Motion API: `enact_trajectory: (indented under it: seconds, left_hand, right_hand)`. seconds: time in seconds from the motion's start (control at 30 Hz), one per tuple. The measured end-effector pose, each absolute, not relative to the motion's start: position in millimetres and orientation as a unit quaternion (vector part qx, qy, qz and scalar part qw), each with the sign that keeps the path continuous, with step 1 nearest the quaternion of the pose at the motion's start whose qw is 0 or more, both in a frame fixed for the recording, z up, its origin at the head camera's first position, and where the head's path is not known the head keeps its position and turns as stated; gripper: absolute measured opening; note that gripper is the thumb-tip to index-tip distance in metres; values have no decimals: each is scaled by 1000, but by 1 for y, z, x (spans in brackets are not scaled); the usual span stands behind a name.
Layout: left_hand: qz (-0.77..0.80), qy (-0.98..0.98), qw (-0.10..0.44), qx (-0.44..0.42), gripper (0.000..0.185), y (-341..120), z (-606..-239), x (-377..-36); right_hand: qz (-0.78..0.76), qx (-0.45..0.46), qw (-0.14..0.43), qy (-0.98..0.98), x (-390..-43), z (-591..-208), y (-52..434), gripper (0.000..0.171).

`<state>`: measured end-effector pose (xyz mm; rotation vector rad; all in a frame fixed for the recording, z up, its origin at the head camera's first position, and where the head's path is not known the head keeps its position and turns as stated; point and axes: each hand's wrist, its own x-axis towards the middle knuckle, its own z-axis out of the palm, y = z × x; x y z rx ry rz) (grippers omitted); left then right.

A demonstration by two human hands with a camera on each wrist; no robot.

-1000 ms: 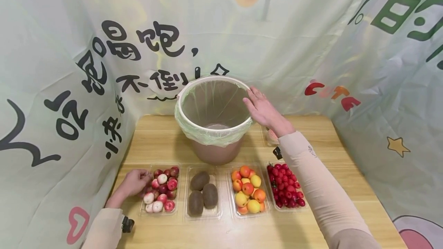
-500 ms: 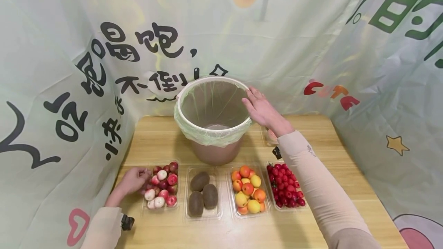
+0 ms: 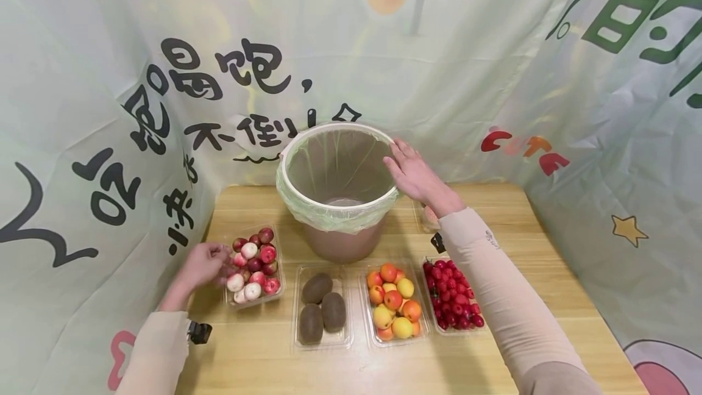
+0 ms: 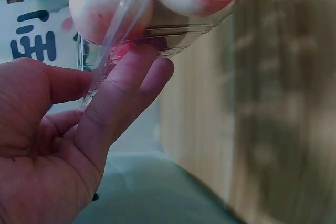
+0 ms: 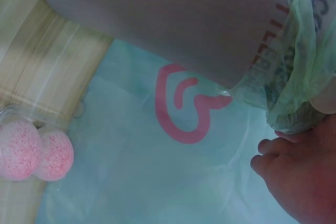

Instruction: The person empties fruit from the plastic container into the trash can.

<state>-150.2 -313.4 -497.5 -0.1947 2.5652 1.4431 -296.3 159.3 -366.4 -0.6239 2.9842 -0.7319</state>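
My left hand (image 3: 204, 265) pinches the left edge of a clear plastic tray (image 4: 107, 51) of round red, dark red and white fruits (image 3: 255, 266). The tray is raised off the table and tilted; in the left wrist view the thumb lies on one side of its rim, fingers on the other. My right hand (image 3: 418, 174) rests with its fingers extended on the right rim of a brownish-pink bin (image 3: 342, 242). A light green bag (image 3: 329, 218) lines this bin and folds over its white rim. In the right wrist view, the hand touches the bag (image 5: 294, 93).
Trays of kiwis (image 3: 311, 323), orange and yellow fruits (image 3: 392, 299) and small red fruits (image 3: 452, 297) stand in a row along the front of the wooden table (image 3: 263, 370). Behind my right forearm lies a tray with pink-speckled round items (image 5: 18, 150). Printed cloth encloses the table.
My left hand has lifted the tray of red and white fruits and moved it away from me, towards the bin. My right hand has stayed on the rim.
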Motion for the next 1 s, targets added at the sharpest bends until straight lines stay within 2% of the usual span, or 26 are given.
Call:
enact_trajectory:
  seconds: [0.37, 1.0]
  left_hand:
    - [502, 859, 72, -68, 33, -315, -469, -165]
    - [481, 874, 23, -61, 38, -302, -391, -193]
  right_hand:
    - [-227, -201, 3, 953, -297, -368, 160, 70]
    - [-224, -200, 5, 954, -297, -367, 160, 70]
